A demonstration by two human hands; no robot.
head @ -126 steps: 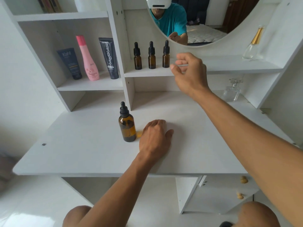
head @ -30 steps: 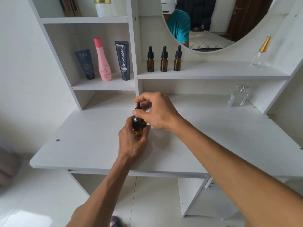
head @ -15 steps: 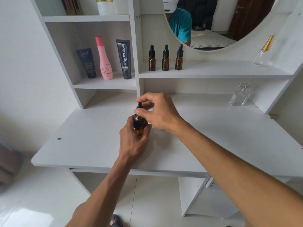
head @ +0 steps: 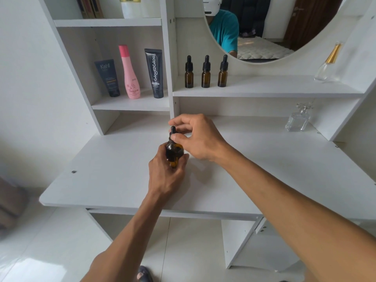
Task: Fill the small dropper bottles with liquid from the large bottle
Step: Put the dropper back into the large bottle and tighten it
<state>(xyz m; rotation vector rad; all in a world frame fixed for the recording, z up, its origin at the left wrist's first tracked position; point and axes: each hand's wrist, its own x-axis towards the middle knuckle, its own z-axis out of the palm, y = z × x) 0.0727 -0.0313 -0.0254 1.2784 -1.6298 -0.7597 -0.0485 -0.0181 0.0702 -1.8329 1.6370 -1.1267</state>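
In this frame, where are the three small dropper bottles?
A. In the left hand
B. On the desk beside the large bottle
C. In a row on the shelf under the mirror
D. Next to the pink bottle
C: the three small dropper bottles stand capped in a row on the shelf below the mirror.

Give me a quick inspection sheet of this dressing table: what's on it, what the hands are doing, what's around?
Surface: white desk top, bare where visible.
Job's things: large amber bottle upright in hand; three small dropper bottles capped, in a row on the shelf.
Clutter: dark tube, pink bottle, black tube; clear perfume bottle; gold-capped bottle.
Grippers: left hand grips the large bottle's body; right hand pinches its dropper cap.
Cables: nothing seen.
Surroundings: round mirror, white wall, tiled floor.
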